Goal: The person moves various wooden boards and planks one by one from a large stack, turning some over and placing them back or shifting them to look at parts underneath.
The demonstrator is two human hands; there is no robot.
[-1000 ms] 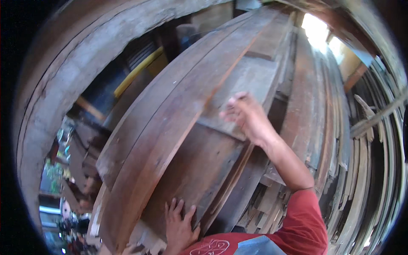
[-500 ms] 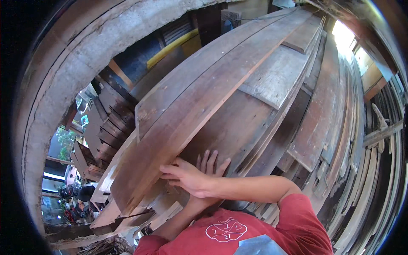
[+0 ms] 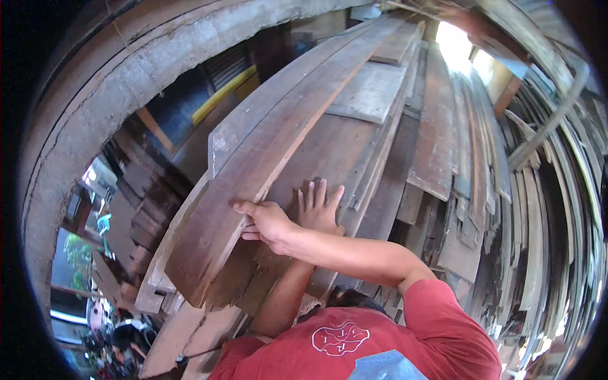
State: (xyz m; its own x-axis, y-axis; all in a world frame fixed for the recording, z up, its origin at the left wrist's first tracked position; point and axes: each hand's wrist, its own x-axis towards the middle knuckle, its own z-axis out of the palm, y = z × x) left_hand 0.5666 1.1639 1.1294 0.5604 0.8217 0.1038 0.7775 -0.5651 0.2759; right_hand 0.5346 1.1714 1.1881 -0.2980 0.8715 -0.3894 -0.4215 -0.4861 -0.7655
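Note:
My arms cross, with the right forearm passing over the left. My right hand [image 3: 269, 225] is closed on the side edge of a long reddish-brown wooden plank [image 3: 253, 158], its thumb on the upper face and its other fingers down at the edge. The plank's near end is rough and splintered. To the right of it, my left hand [image 3: 320, 212] lies open with spread fingers on a wide brown board [image 3: 329, 149] at a lower level. The left wrist is partly hidden behind the right arm. A shorter grey board [image 3: 364, 92] lies farther along the wide board.
Several long planks [image 3: 434, 152] lie stacked to the right, with narrow strips [image 3: 538, 247] beyond them. A rough concrete beam [image 3: 164, 60] arches along the left and top. A pole [image 3: 551, 120] slants at the far right. Another person [image 3: 130, 339] is low at the left.
The view has shifted, so the planks appear farther left. My left hand has come out from behind the right hand and shows more fully on the board. My right hand stays at the plank's edge.

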